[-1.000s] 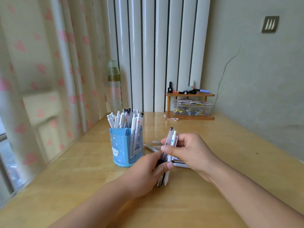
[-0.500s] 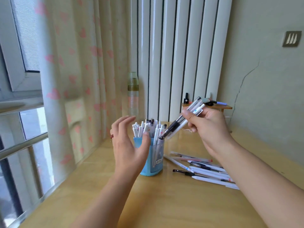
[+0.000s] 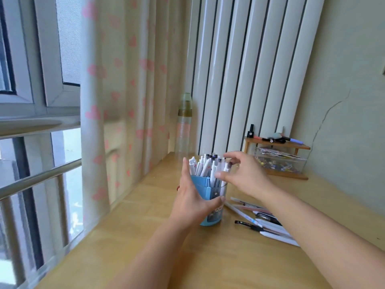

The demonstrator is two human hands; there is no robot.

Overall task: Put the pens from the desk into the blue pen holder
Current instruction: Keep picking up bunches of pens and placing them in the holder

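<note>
The blue pen holder (image 3: pixel 208 190) stands on the wooden desk (image 3: pixel 208 257), packed with several white pens (image 3: pixel 205 166). My left hand (image 3: pixel 191 199) grips the holder from the left, its thumb wrapped across the front. Over the holder's right side, my right hand (image 3: pixel 243 174) has its fingers spread and touches the tops of the pens standing there. Several more pens (image 3: pixel 262 223) lie loose on the desk to the right of the holder, partly hidden under my right forearm.
A small wooden shelf (image 3: pixel 277 146) with a clear box of clips (image 3: pixel 280 163) stands at the back right by the wall. A tall bottle (image 3: pixel 184 126) is behind the holder. A heart-print curtain (image 3: pixel 116 101) and the window border the desk's left edge.
My right hand brought a bundle of pens from the desk up to the holder, and they now stand in it. My left hand let go of the bundle and took hold of the holder.
</note>
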